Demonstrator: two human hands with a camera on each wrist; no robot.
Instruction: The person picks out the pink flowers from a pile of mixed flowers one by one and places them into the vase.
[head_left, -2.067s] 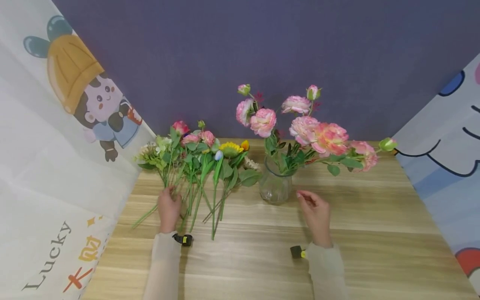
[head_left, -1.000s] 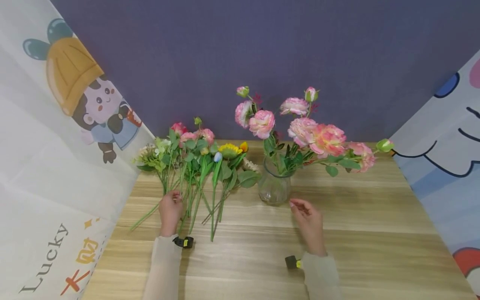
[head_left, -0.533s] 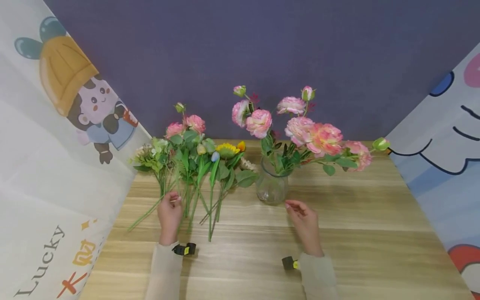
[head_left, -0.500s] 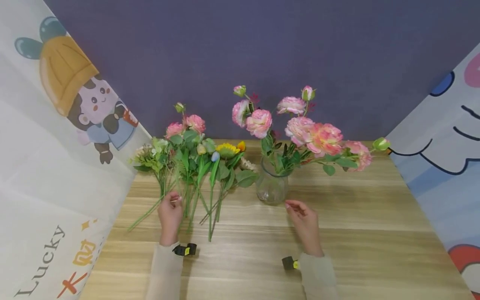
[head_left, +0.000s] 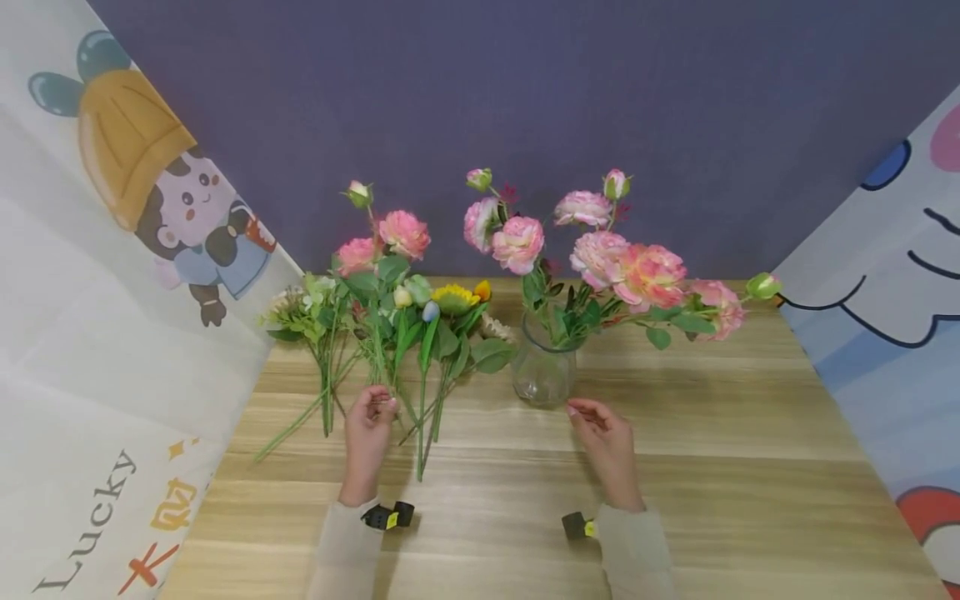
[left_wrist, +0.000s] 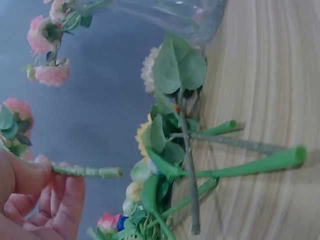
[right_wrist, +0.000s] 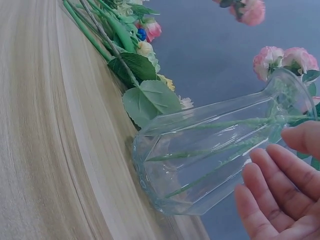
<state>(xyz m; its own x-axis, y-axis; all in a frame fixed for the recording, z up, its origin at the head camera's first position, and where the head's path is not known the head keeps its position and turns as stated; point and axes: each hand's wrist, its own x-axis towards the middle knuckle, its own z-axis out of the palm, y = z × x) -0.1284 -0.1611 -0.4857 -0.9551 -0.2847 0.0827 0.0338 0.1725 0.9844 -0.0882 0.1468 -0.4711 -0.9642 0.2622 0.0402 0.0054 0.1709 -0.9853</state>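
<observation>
The left hand (head_left: 369, 414) pinches the low end of a pink flower stem (head_left: 375, 329), lifted upright above the pile (head_left: 420, 350) on the table (head_left: 712, 467); it looks light, wiry and top-heavy, best held low. The right hand (head_left: 603, 429) waits with relaxed fingers just beside the glass vase (head_left: 542, 375), fragile and easily tipped. The left wrist view cuts off the blooms.
</observation>
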